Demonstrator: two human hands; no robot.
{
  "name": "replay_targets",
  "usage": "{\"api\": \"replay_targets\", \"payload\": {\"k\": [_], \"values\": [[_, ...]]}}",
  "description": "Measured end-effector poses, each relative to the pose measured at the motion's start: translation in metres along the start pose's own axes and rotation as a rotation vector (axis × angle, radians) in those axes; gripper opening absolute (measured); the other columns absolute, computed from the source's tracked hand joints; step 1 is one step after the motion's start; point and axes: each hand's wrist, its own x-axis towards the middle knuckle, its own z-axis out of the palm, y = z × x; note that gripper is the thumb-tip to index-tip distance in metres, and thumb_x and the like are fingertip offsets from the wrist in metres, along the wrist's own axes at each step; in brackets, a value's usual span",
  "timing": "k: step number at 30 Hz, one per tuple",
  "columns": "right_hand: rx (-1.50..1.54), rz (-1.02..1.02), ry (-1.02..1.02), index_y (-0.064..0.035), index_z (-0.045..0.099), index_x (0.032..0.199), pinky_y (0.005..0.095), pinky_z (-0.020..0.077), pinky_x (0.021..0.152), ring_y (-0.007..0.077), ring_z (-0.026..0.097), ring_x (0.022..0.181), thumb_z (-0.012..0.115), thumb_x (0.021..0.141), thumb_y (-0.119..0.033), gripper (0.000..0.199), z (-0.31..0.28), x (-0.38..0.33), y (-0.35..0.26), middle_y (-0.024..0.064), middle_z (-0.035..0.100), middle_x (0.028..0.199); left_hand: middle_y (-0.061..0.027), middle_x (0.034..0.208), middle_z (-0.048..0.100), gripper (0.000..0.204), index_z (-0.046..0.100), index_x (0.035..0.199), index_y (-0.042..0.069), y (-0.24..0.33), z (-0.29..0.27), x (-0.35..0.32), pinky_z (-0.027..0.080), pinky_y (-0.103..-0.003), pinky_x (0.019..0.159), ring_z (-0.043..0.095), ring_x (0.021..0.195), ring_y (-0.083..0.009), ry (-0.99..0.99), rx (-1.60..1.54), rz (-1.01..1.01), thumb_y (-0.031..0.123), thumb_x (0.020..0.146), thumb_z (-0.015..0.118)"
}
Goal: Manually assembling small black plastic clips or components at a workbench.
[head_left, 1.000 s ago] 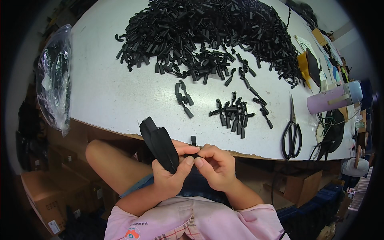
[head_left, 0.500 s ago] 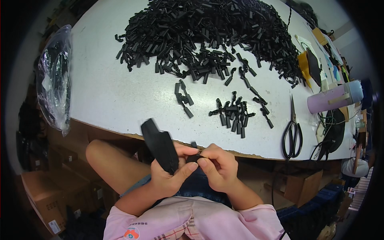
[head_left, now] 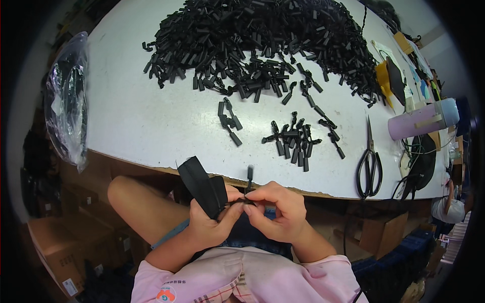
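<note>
Table: a white round-edged tabletop (head_left: 151, 126) is spreading across the upper view, its near rim chipped.
Big heap: a large pile of black plastic pieces (head_left: 262, 45) is covering the far half, seemingly stock not yet handled.
Small clusters: a handful of black pieces (head_left: 298, 141) is lying nearer the rim, with a few more (head_left: 228, 121) to its left; whether these are finished I cannot tell.
Progress: judging by the heap's size, most pieces are waiting and only one is being worked.
Bag: a clear plastic bag of dark items (head_left: 68, 106) is sitting at the table's left edge.
Bottle: a lilac bottle (head_left: 422, 120) is lying on its side at the right.
Scissors: black scissors (head_left: 370, 166) are resting near the right rim.
Strap: a black webbing strap (head_left: 202, 187) is sticking up from the left hand, below the table rim, over the lap.
Left hand (head_left: 212, 222): closing around the strap, thumb pressing toward the right.
Right hand (head_left: 278, 209): fingertips pinching a small black piece (head_left: 249, 177) against the strap end; both hands are touching.
</note>
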Motion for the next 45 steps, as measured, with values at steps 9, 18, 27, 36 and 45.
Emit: {"api": "replay_targets", "payload": {"k": [9, 18, 27, 36, 45], "values": [[-0.233, -0.144, 0.077, -0.0003, 0.053, 0.079, 0.0189, 0.0394, 0.043, 0.01, 0.049, 0.047, 0.061, 0.059, 0.007, 0.022, 0.007, -0.001, 0.006, 0.0064, 0.053, 0.059, -0.0071, 0.08, 0.053, 0.012, 0.053, 0.086, -0.002, 0.0, -0.002, 0.0, 0.04, -0.019, 0.056, 0.05, 0.064, -0.009, -0.069, -0.044, -0.208, -0.002, 0.074, 0.054], [-0.152, -0.008, 0.087, -0.0003, 0.054, 0.077, 0.0182, 0.0388, 0.043, 0.009, 0.048, 0.046, 0.062, 0.06, 0.006, 0.02, 0.003, 0.001, -0.005, 0.0058, 0.053, 0.059, -0.0086, 0.081, 0.051, 0.013, 0.053, 0.086, -0.002, -0.009, 0.002, -0.001, 0.04, -0.02, 0.056, 0.049, 0.068, -0.0114, -0.012, -0.171, -0.054, -0.001, 0.073, 0.056], [-0.081, 0.015, -0.023, -0.0008, 0.055, 0.074, 0.0172, 0.0384, 0.042, 0.0075, 0.049, 0.045, 0.064, 0.059, 0.004, 0.018, -0.007, 0.011, -0.022, 0.005, 0.053, 0.06, -0.0075, 0.074, 0.049, 0.006, 0.052, 0.079, 0.002, 0.012, -0.013, 0.009, 0.037, -0.025, 0.052, 0.046, 0.061, -0.015, -0.182, 0.139, 0.258, 0.004, 0.075, 0.056], [0.166, 0.322, -0.266, 0.001, 0.055, 0.075, 0.016, 0.0349, 0.041, 0.0041, 0.045, 0.044, 0.061, 0.062, 0.006, 0.015, -0.008, 0.004, -0.004, 0.003, 0.05, 0.06, -0.0078, 0.072, 0.048, 0.008, 0.05, 0.079, 0.001, 0.001, -0.006, 0.002, 0.037, -0.023, 0.052, 0.046, 0.061, -0.0153, -0.089, 0.15, 0.207, 0.007, 0.077, 0.055], [0.339, 0.182, -0.302, -0.0005, 0.053, 0.076, 0.02, 0.0319, 0.039, 0.0065, 0.04, 0.041, 0.059, 0.065, 0.002, 0.013, -0.013, 0.013, -0.017, 0.0013, 0.043, 0.052, -0.0081, 0.071, 0.049, 0.01, 0.049, 0.074, 0.002, 0.015, -0.004, -0.001, 0.037, -0.023, 0.053, 0.046, 0.062, -0.0156, -0.082, 0.026, 0.302, 0.01, 0.077, 0.055]]}}
